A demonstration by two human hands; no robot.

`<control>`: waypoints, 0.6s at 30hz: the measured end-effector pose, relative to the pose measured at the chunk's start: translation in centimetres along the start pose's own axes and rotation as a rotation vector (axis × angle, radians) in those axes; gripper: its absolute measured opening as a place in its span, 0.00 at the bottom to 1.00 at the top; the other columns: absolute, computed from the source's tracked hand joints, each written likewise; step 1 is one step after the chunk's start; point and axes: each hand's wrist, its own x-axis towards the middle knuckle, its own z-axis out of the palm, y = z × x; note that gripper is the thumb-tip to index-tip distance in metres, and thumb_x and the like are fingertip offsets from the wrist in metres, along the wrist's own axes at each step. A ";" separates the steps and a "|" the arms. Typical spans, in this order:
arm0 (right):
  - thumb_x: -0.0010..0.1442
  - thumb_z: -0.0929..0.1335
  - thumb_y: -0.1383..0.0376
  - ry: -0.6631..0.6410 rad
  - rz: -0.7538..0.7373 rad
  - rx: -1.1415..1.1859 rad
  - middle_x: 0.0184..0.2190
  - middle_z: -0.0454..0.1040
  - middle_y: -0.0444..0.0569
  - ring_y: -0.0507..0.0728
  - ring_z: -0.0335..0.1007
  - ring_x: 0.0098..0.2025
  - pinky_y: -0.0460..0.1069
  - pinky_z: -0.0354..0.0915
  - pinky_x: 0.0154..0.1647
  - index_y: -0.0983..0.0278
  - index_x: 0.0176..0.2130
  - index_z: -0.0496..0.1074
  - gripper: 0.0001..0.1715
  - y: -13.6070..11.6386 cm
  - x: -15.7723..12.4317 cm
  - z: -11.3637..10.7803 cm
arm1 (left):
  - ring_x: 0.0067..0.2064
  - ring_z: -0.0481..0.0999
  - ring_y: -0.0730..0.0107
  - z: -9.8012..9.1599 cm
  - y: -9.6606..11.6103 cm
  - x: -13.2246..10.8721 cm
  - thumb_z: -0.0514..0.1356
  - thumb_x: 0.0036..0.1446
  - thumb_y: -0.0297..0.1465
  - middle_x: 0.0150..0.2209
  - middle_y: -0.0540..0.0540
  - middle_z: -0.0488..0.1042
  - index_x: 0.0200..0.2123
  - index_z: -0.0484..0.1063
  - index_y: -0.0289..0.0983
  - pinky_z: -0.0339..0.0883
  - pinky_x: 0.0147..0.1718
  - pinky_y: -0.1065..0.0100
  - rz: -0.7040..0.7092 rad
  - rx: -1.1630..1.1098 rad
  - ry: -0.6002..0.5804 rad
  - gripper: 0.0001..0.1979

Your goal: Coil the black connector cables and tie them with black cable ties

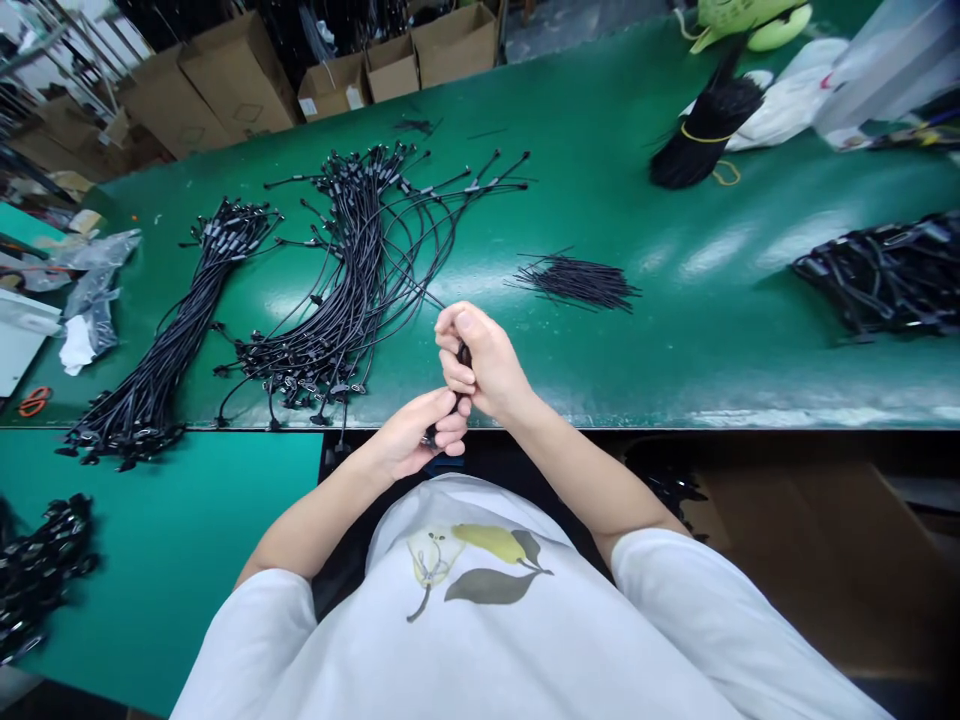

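Observation:
Both hands meet over the near edge of the green table (600, 330). My right hand (480, 360) is closed round a thin black cable (463, 354), thumb pressed on top. My left hand (420, 435) sits just below it, fingers curled on the lower part of the same cable. From the right hand the cable runs up and left into a spread of black cables with small connectors (352, 270). A small pile of short black ties (577, 280) lies to the right of my hands.
A long cable bundle (172, 340) lies at the left, and a tangled heap (877, 275) at the right edge. A banded black bundle (705, 130) and white bags lie far right. Cardboard boxes (240, 80) stand behind the table. Orange scissors (34, 400) rest at the left.

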 end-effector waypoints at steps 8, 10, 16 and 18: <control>0.67 0.57 0.62 -0.245 -0.621 -1.313 0.42 0.74 0.53 0.59 0.69 0.49 0.59 0.62 0.57 0.63 0.42 0.71 0.16 -2.9 -2.6 -4.2 | 0.19 0.55 0.80 -2.1 0.5 -0.1 0.57 0.59 0.46 0.21 0.57 0.54 0.31 0.63 0.37 0.53 0.18 0.76 0.185 0.508 0.241 0.17; 0.67 0.57 0.68 -0.562 -0.448 -1.629 0.40 0.74 0.56 0.59 0.70 0.45 0.58 0.62 0.54 0.67 0.42 0.71 0.16 -2.3 -3.3 -4.2 | 0.21 0.59 0.77 -2.2 0.4 0.0 0.51 0.64 0.43 0.21 0.56 0.58 0.33 0.64 0.38 0.59 0.22 0.73 0.222 0.894 0.239 0.15; 0.70 0.57 0.57 -0.988 0.246 -1.431 0.33 0.76 0.50 0.53 0.70 0.32 0.46 0.60 0.32 0.65 0.40 0.69 0.18 -0.8 -3.5 -5.9 | 0.38 0.73 0.63 -2.7 -1.0 0.1 0.43 0.68 0.34 0.34 0.44 0.74 0.38 0.68 0.37 0.65 0.38 0.65 0.347 1.758 0.029 0.16; 0.71 0.55 0.58 -0.907 0.191 -1.476 0.35 0.76 0.52 0.54 0.71 0.34 0.46 0.59 0.32 0.66 0.41 0.68 0.19 0.0 -4.1 -6.3 | 0.39 0.74 0.62 -2.9 -1.3 0.2 0.42 0.68 0.34 0.35 0.43 0.75 0.39 0.68 0.37 0.65 0.38 0.65 0.299 1.804 0.023 0.17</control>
